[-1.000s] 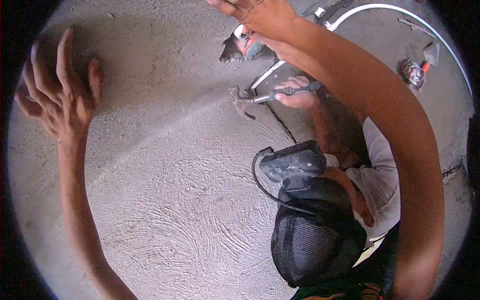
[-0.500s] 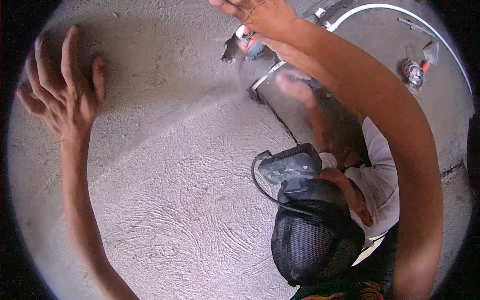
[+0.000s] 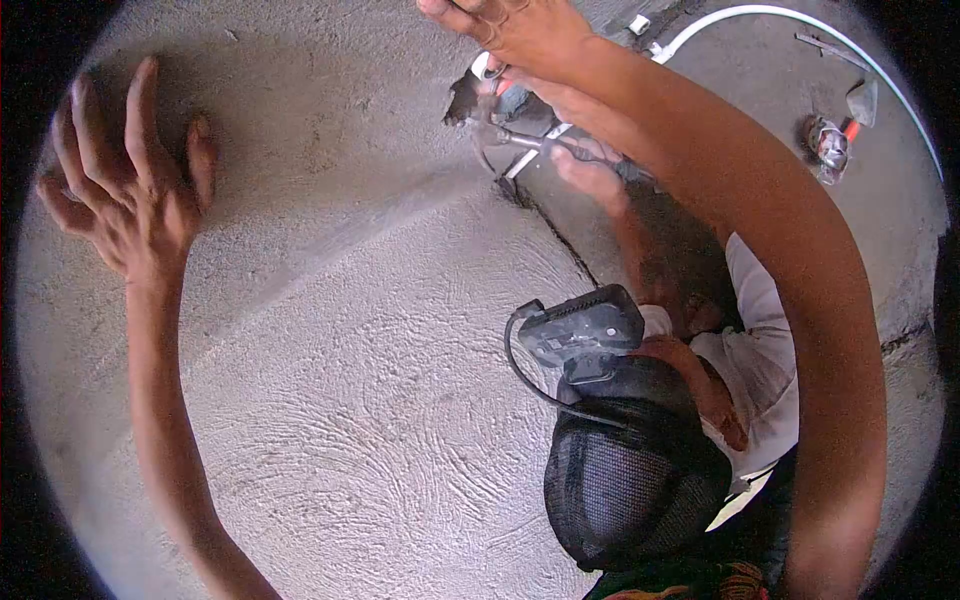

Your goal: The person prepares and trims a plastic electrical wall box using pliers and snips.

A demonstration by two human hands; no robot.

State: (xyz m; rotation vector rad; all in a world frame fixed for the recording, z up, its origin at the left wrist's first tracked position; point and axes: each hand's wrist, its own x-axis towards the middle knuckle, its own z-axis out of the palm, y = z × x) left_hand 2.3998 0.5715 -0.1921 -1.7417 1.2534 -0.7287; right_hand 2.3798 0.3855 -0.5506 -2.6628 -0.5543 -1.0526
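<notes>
My left hand (image 3: 140, 190) is at the left with its fingers spread, against the rough grey plaster wall (image 3: 330, 420), holding nothing. At the top edge is my right hand (image 3: 520, 35), its visible fingers stretched out to the left and its upper part cut off by the frame. Below it is a broken hole (image 3: 462, 100) in the wall with a white pipe end (image 3: 487, 66) and something red beside it. Near that hole a co-worker's hand (image 3: 590, 175) grips a hammer (image 3: 515, 138). My right forearm hides part of this area.
The co-worker's black mesh cap (image 3: 630, 470) carries a head-mounted device (image 3: 580, 330) with a cable, close below my right arm. A white pipe (image 3: 800, 18) curves along the upper right. A trowel (image 3: 862, 105) and a crumpled shiny packet (image 3: 828, 148) lie at the right.
The co-worker's hammer, blurred before, now shows plainly near the hole. My left hand has shifted very slightly to the right; my right hand has barely moved.
</notes>
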